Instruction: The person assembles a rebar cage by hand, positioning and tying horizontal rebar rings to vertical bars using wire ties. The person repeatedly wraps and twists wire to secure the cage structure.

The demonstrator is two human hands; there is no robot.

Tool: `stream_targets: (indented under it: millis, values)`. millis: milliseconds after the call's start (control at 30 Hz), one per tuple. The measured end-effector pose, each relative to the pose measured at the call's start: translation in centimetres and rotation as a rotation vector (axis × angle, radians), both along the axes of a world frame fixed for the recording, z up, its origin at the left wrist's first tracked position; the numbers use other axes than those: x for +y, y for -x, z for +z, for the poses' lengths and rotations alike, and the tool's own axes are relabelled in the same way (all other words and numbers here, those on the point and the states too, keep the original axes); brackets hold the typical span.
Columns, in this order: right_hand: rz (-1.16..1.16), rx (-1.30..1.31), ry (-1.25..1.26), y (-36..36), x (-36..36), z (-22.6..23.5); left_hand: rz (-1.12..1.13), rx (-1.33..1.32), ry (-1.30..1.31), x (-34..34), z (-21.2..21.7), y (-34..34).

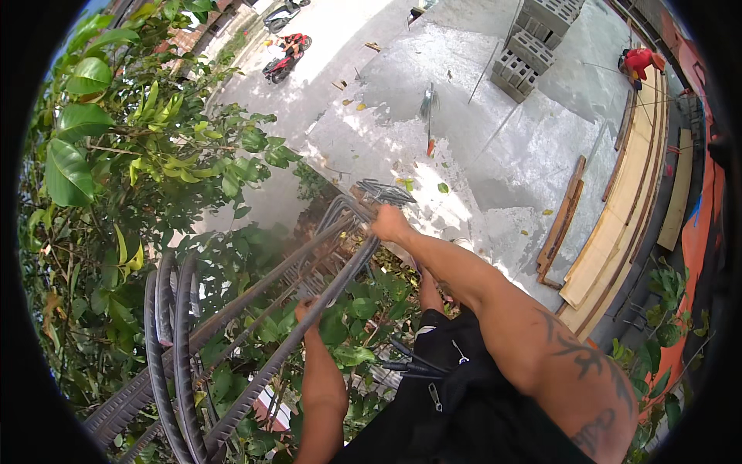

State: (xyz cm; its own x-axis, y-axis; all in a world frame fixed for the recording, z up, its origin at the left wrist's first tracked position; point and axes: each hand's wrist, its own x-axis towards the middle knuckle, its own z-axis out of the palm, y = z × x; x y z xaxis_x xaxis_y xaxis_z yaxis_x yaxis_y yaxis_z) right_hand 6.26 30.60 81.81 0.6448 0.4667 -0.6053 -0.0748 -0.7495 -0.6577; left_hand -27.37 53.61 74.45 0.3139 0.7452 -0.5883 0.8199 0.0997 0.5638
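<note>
Ribbed steel rebars (263,375) slant up from the lower left to the middle of the head view. Near their upper end, bent wire stirrups (384,191) sit bunched around the bars. My right hand (392,224) is closed on the stirrups at that end, its fingertips partly hidden. Lower down, my left hand (309,309) is curled at the nearer rebar, among stirrups between the bars. What its fingers hold is hard to make out. Thick bent bars (182,348) curve upward at the left.
Leafy branches (85,155) crowd the left side and surround the bars. On the concrete ground (440,85) below stand stacked hollow blocks (525,58). Long wooden planks (618,216) lie at the right, near a person in red (640,62). A red motorcycle (286,58) is parked far left.
</note>
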Motion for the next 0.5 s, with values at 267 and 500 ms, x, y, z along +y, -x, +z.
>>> stream_targets:
  millis: [267, 500]
  values:
    - [0.009, -0.025, 0.005, 0.5, -0.1, 1.6, -0.343, 0.555, -0.301, 1.1, -1.9, -3.3]
    - [0.189, -0.015, 0.124, -2.4, 0.9, 0.4, -0.405, 0.48, -0.371, 0.4, 0.6, -5.4]
